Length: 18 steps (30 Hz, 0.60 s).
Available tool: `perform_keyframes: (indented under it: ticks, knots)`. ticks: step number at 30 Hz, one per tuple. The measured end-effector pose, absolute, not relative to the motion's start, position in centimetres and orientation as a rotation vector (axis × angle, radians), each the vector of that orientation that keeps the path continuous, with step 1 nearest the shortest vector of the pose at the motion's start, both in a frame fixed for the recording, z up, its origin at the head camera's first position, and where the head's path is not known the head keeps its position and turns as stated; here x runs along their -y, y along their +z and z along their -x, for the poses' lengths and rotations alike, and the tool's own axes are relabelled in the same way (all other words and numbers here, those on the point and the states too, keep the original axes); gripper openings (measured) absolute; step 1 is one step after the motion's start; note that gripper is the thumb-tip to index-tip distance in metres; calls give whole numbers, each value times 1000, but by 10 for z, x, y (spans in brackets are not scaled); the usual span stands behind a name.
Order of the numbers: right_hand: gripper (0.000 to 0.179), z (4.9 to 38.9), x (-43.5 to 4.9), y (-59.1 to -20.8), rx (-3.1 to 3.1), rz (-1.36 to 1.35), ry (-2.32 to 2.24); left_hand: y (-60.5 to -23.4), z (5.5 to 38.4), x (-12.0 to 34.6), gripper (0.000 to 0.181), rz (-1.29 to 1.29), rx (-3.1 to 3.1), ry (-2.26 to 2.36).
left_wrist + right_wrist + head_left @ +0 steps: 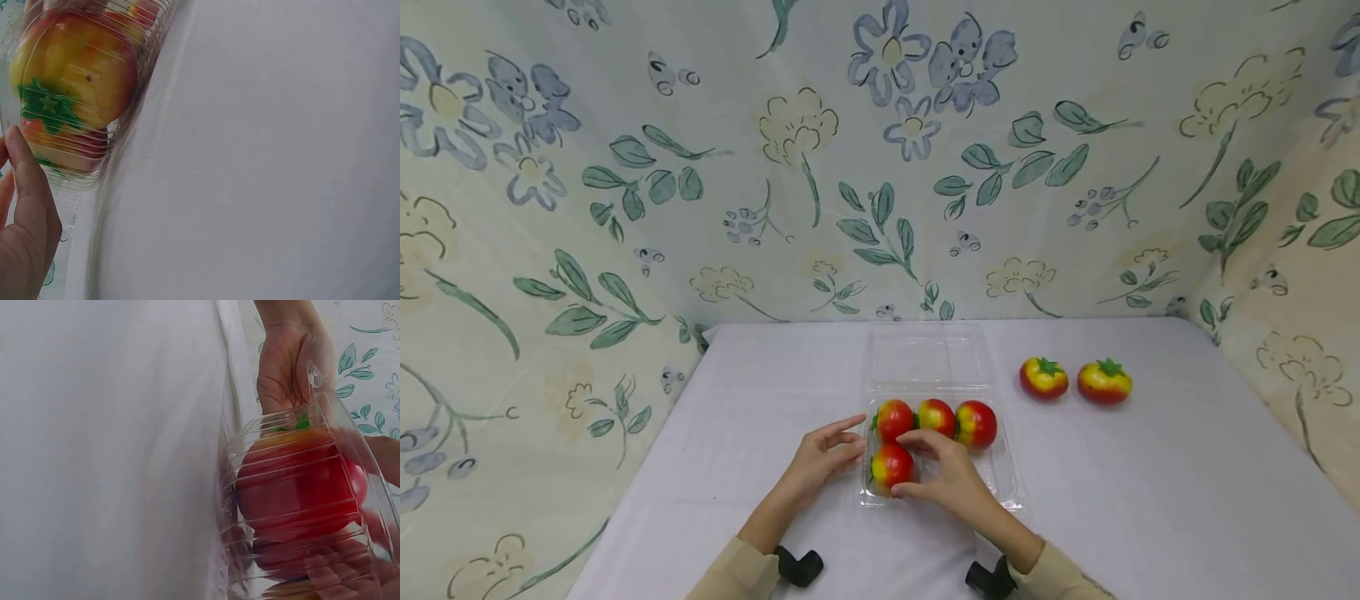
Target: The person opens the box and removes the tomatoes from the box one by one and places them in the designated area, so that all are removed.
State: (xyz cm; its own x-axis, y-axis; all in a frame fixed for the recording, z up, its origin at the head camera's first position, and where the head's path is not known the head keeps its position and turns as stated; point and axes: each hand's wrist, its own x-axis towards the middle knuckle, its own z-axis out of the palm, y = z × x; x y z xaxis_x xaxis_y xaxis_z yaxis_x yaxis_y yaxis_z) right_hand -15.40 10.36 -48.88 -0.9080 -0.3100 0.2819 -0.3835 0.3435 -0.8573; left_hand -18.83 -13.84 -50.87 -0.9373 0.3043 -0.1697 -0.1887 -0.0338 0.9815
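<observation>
A backdrop cloth point(880, 275), printed with blue flowers and green leaves, hung behind and beside a pale, lightly creased tablecloth point(760, 375). On this lay a rectangular container point(1000, 475) of thin, clear plastic with finely ridged walls, its see-through lid point(928, 354) laid back on the far side. The left hand point(820, 458) stood at the container's left edge, fingers loose and grasping nothing. The right hand point(951, 475) reached in and pinched the near fruit point(891, 465), thumb at its near side and fingertips at its far side, within the container's near left corner. That fruit was round, glossy, red blending into yellow. Just beyond it sat a row of three similar fruits point(977, 425); two squat ones point(1043, 379) rested outside, to the right. Green, star-shaped leaf caps point(1108, 367) topped these.
</observation>
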Motion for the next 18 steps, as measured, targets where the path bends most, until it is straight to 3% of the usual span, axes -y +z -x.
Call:
perform_keyframes:
  ticks: [18]
  knots:
    - [61, 155, -98, -491, 2530, -702, 1509, -510, 189, 139, 51, -121, -1914, 2035]
